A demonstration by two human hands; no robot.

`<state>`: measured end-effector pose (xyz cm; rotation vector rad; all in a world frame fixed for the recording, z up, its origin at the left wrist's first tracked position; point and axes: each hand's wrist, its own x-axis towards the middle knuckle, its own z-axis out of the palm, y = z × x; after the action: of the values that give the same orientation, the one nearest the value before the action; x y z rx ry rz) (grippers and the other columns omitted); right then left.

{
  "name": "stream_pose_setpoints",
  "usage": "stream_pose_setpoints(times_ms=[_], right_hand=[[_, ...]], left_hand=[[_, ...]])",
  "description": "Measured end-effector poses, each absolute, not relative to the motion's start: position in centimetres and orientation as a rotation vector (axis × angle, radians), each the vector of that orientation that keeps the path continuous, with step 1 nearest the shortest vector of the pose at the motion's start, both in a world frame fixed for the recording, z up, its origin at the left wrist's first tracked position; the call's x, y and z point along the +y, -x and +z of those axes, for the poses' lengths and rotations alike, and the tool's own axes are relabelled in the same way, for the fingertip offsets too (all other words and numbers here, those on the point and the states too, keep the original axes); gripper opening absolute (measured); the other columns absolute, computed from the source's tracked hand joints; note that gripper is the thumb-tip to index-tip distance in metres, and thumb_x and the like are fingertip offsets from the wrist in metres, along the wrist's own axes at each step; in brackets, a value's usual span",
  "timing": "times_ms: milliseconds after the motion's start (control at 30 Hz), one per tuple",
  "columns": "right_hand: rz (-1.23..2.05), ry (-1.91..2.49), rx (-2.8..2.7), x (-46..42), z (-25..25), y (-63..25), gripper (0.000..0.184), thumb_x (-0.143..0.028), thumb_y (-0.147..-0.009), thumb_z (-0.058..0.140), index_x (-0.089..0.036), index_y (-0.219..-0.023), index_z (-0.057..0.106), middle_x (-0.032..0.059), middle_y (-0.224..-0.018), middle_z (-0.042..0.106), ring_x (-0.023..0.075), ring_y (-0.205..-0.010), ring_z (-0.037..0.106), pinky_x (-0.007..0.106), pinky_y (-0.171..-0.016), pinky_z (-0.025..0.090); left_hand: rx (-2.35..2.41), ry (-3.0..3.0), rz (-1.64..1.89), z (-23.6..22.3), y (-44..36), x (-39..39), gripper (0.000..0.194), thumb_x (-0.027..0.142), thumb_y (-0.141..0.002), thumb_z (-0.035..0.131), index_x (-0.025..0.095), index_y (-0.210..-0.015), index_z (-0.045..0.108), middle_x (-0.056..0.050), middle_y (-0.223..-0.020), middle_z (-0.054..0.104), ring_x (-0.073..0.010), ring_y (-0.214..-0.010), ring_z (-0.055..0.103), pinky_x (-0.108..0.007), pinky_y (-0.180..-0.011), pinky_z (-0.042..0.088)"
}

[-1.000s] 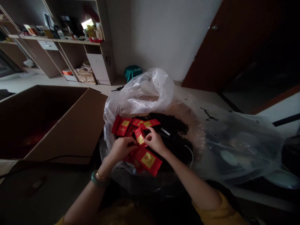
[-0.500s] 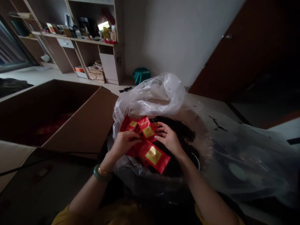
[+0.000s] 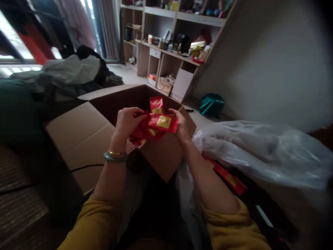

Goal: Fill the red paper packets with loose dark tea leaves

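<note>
Several red packets (image 3: pixel 163 122) with gold square labels are bunched between my two hands, over the near edge of an open cardboard box (image 3: pixel 163 152). My left hand (image 3: pixel 127 121), with a green bangle and a gold one at the wrist, closes on the bunch from the left. On the other side my right hand (image 3: pixel 182 126) grips the right ends of the packets. One packet (image 3: pixel 156 104) sticks up at the back of the bunch. The inside of the box is dark and mostly hidden behind my hands and the packets.
To the right lies a clear plastic bag (image 3: pixel 260 149) with red packets (image 3: pixel 231 178) and dark loose material by it. A teal covered bin (image 3: pixel 212 104) stands by the wall. Shelving (image 3: pixel 161 52) is at the back, and piled clothes (image 3: pixel 70 71) lie at the left.
My hands have moved left from the plastic bag to the cardboard box, carrying a bunch of red packets. The view has turned left. Some packets stay at the bag.
</note>
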<state>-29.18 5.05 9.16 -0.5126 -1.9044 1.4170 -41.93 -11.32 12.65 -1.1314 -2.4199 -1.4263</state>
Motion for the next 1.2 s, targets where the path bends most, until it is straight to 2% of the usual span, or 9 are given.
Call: stream_pose_setpoints(times_ms=[233, 367, 467, 567, 700, 767, 867, 1033, 1200], right_hand=[[1.578, 0.692, -1.929, 2.8, 6.5, 33.6, 0.047, -0.013, -0.073, 0.06, -0.014, -0.119, 0.056, 0.0116, -0.111, 0.063, 0.0199, -0.095, 0.065, 0.039, -0.089, 0.053], [1.468, 0.656, -1.911, 4.1, 6.9, 27.2, 0.036, -0.021, -0.077, 0.06, -0.018, -0.113, 0.06, 0.0077, -0.107, 0.064, 0.017, -0.094, 0.065, 0.036, -0.091, 0.052], [1.377, 0.737, -1.817, 5.2, 8.1, 18.6, 0.035, -0.043, -0.081, 0.059, -0.019, -0.105, 0.064, 0.0045, -0.091, 0.068, 0.0155, -0.081, 0.068, 0.033, -0.08, 0.056], [1.152, 1.08, -1.713, 5.0, 7.9, 8.1, 0.046, -0.06, -0.078, 0.056, -0.017, -0.089, 0.066, -0.0011, -0.058, 0.062, 0.0128, -0.047, 0.059, 0.025, -0.05, 0.05], [0.709, 1.505, -1.63, 2.2, 3.7, -3.7, 0.054, -0.064, -0.081, 0.045, -0.021, -0.05, 0.051, -0.0042, -0.031, 0.039, 0.0123, -0.03, 0.041, 0.026, -0.04, 0.038], [0.614, 1.544, -1.734, 0.8, 0.8, -7.5, 0.052, -0.06, -0.083, 0.042, -0.022, -0.05, 0.052, 0.0018, -0.042, 0.053, 0.0175, -0.043, 0.054, 0.03, -0.05, 0.045], [0.389, 1.426, -1.848, 0.1, -2.7, -10.2, 0.033, -0.045, -0.084, 0.045, -0.019, -0.082, 0.065, 0.0108, -0.085, 0.07, 0.0257, -0.084, 0.064, 0.039, -0.075, 0.051], [0.096, 1.462, -1.947, 3.8, -3.6, -9.2, 0.054, -0.031, -0.076, 0.058, -0.013, -0.126, 0.049, 0.0206, -0.126, 0.054, 0.0326, -0.121, 0.047, 0.052, -0.099, 0.037], [0.244, 1.803, -2.246, 8.9, -1.3, -5.8, 0.087, -0.039, -0.068, 0.071, -0.017, -0.142, 0.032, 0.0221, -0.146, 0.034, 0.0401, -0.131, 0.034, 0.055, -0.099, 0.035]], left_hand=[[-2.594, 0.895, -1.156, 10.3, 43.5, -12.0, 0.038, 0.024, -0.084, 0.056, 0.016, -0.121, 0.06, -0.016, -0.129, 0.057, -0.0286, -0.116, 0.054, -0.044, -0.1, 0.042], [-2.33, 1.387, -1.351, 9.8, 37.6, -10.5, 0.033, 0.022, -0.087, 0.052, 0.015, -0.118, 0.06, -0.014, -0.128, 0.056, -0.0259, -0.118, 0.052, -0.043, -0.102, 0.041], [-2.037, 1.98, -1.553, 8.9, 31.3, -8.6, 0.028, 0.022, -0.087, 0.052, 0.017, -0.113, 0.061, -0.01, -0.115, 0.064, -0.021, -0.107, 0.059, -0.035, -0.093, 0.048], [-2.035, 2.471, -1.432, 6.5, 25.0, -6.5, 0.024, 0.025, -0.087, 0.054, 0.018, -0.107, 0.065, -0.008, -0.097, 0.069, -0.0192, -0.088, 0.065, -0.032, -0.082, 0.052], [-2.123, 2.665, -1.066, 2.4, 17.9, -3.2, 0.033, 0.024, -0.082, 0.061, 0.015, -0.114, 0.061, -0.015, -0.118, 0.063, -0.0263, -0.111, 0.059, -0.04, -0.096, 0.046], [-2.232, 2.485, -0.906, 1.0, 15.5, -1.3, 0.054, 0.026, -0.078, 0.065, 0.015, -0.129, 0.05, -0.019, -0.136, 0.049, -0.034, -0.132, 0.039, -0.049, -0.107, 0.034], [-2.444, 2.281, -0.649, 0.3, 13.3, 1.3, 0.081, 0.037, -0.074, 0.069, 0.017, -0.142, 0.031, -0.022, -0.149, 0.031, -0.0437, -0.14, 0.016, -0.06, -0.109, 0.023], [-2.68, 2.062, -0.469, 0.1, 11.3, 4.0, 0.111, 0.056, -0.063, 0.073, 0.015, -0.148, 0.014, -0.03, -0.153, 0.012, -0.0498, -0.131, 0.031, -0.059, -0.102, 0.032], [-2.685, 2.106, -0.3, -1.7, 9.5, 3.9, 0.114, 0.043, -0.06, 0.078, 0.022, -0.149, 0.01, -0.027, -0.155, 0.004, -0.0495, -0.13, 0.031, -0.058, -0.093, 0.04]])
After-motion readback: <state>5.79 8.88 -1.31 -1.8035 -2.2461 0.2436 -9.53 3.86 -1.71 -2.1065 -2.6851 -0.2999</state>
